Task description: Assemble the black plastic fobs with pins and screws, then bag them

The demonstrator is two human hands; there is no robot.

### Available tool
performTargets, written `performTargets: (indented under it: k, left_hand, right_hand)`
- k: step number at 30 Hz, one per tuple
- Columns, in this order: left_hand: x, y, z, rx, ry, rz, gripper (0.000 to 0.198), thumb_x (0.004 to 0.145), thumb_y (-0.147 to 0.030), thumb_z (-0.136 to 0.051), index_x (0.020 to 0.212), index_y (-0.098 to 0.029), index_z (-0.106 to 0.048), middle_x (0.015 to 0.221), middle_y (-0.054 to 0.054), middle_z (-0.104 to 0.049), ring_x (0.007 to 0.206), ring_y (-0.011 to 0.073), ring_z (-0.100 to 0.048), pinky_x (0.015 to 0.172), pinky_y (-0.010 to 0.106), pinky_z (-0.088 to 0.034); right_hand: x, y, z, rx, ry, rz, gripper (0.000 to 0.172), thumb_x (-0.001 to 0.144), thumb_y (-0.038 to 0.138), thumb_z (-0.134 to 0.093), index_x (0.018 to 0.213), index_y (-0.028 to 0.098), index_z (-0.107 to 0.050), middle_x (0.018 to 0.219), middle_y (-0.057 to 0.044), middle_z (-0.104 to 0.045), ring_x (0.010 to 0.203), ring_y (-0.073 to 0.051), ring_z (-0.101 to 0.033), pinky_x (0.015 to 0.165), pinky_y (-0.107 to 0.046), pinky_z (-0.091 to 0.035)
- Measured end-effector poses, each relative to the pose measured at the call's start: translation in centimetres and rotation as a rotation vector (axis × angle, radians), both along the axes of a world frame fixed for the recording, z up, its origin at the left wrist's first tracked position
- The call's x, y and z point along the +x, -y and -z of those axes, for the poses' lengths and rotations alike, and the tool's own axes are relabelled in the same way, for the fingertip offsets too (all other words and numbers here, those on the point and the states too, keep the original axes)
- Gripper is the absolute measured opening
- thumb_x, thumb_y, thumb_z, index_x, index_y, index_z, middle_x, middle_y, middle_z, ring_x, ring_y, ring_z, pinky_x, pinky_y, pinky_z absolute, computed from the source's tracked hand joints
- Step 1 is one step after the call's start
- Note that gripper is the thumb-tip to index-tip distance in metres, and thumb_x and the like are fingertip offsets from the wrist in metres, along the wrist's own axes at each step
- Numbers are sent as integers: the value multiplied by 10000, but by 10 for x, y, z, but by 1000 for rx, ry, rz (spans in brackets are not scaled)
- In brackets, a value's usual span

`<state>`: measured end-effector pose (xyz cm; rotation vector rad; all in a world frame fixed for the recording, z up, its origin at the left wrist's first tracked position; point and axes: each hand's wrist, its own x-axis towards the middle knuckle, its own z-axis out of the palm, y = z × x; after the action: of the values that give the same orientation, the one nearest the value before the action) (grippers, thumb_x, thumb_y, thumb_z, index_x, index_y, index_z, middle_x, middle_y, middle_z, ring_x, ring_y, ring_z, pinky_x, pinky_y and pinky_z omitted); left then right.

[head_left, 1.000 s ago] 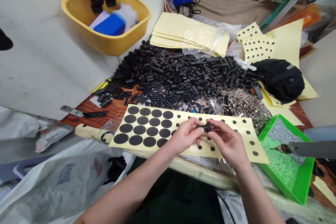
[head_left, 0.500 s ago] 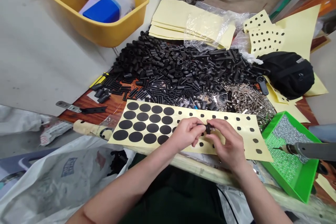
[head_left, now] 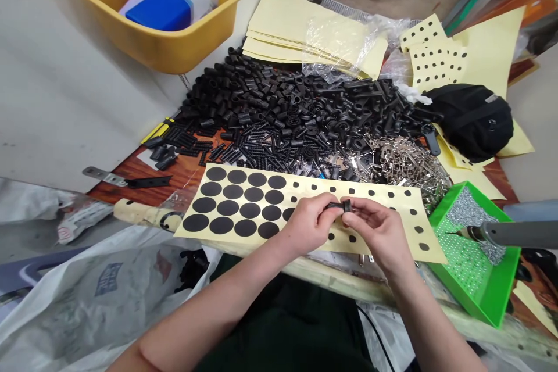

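Observation:
Between my two hands is a small black plastic part [head_left: 347, 206], with a narrow dark stem running to the left. My left hand [head_left: 313, 222] is closed, pinching the stem between thumb and forefinger. The thumb and fingers of my right hand [head_left: 378, 231] grip the other end of the same part. Both hands are over a pale yellow sheet [head_left: 370, 215] that carries large black round stickers [head_left: 227, 207] on its left and small dark dots on its right. The finer shape of the part is hidden by my fingers.
Behind the sheet lies a heap of black plastic pieces [head_left: 279, 93], with small metal pieces [head_left: 407, 163] on its right. A green tray [head_left: 488, 296] of tiny screws stands at right, an electric screwdriver [head_left: 518, 233] over it. A yellow bin [head_left: 174, 49] is at upper left.
My right fingers have closed in around the black part, where earlier thumb and forefinger were further apart. My left hand keeps its pinch. The whole view has shifted slightly.

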<state>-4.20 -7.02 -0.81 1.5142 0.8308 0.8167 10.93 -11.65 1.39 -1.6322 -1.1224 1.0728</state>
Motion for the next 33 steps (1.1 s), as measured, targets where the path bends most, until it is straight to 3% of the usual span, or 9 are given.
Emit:
performTargets:
  k: [4,8,12,15,18,22,27,30,33]
  left_hand:
    - [-1,-2,-1,-361,220,49,306,866,-387,-474,637,-188,-434,473,-76,-347,414,65,-293,426,211,-240]
    - [-3,-3,2,-498,303,102,380,846,-505,-495,644,-193,-417,441,-104,-274,377,46,-212,384,196,-196]
    - [-4,-3,3,-465,283,140,394,858,-511,-476,690,-156,-501,466,-66,-387,391,54,-324,393,193,-249]
    - [-4,-4,3,-413,264,152,330,877,-467,-454,870,-147,-533,606,-16,-520,491,81,-463,423,185,-303]
    - [-3,-3,3,-364,210,182,239,892,-370,-432,989,-162,-496,616,-31,-527,499,88,-466,456,193,-348]
    - [0,-1,5,-285,117,155,110,877,-245,-412,883,-173,-495,580,-44,-498,497,93,-466,506,213,-394]
    - [0,0,6,-120,17,146,69,850,-186,-439,858,-186,-507,622,-44,-496,556,105,-492,560,226,-403]
    - [-1,0,6,28,-43,137,96,858,-167,-427,875,-186,-520,670,-24,-531,601,119,-503,580,236,-389]
    - [-1,0,6,160,-82,120,141,875,-155,-395,886,-178,-533,780,25,-599,701,151,-551,644,264,-407]
  right_hand:
    - [2,1,-6,93,82,-82,490,704,377,-755,1144,186,-654,918,-77,-717,762,-197,-680,707,-366,-602]
    - [8,-1,-9,424,379,-269,510,765,257,-721,1255,302,-587,1212,-75,-634,1058,-237,-614,804,-382,-578]
    - [11,-3,-5,569,578,-369,426,839,171,-623,1244,301,-596,1107,-67,-684,1010,-226,-638,877,-414,-545]
    - [12,-3,1,554,624,-312,385,829,182,-638,1203,271,-621,1064,-76,-697,962,-226,-653,842,-402,-555]
    - [15,-2,5,499,622,-251,342,819,201,-652,1156,260,-646,1044,-75,-703,920,-216,-665,832,-392,-555]
    - [18,-1,5,471,563,-250,336,798,232,-682,1131,264,-660,1055,-75,-689,957,-224,-653,831,-388,-549]
    - [18,-1,3,449,516,-241,316,737,216,-740,1047,247,-686,930,-49,-703,842,-195,-655,758,-340,-554]
    - [15,0,2,349,450,-176,250,696,243,-762,941,229,-712,875,-47,-713,786,-193,-652,725,-338,-557]
    - [12,0,1,121,246,-82,257,649,308,-776,873,197,-719,810,-60,-727,724,-198,-666,696,-348,-569]
